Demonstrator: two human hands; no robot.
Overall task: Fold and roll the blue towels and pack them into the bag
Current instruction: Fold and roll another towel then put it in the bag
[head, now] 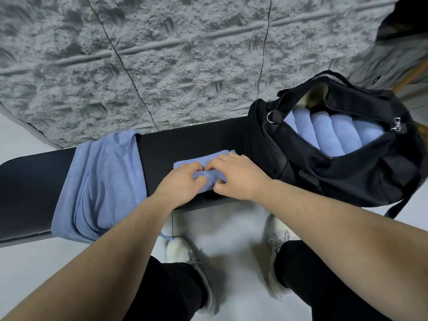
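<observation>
Both hands [208,179] grip soft, seemingly part-rolled blue towel [185,164].

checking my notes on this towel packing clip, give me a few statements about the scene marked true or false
1. Both the left hand and the right hand are on the folded towel. True.
2. The black bag is zipped closed. False: it gapes open, with rolled towels showing inside.
3. A loose towel is draped over the bench beside the left hand. True.
4. The bag stands on the floor. False: it rests on the bench.
5. The towels are green. False: they are blue.
</observation>
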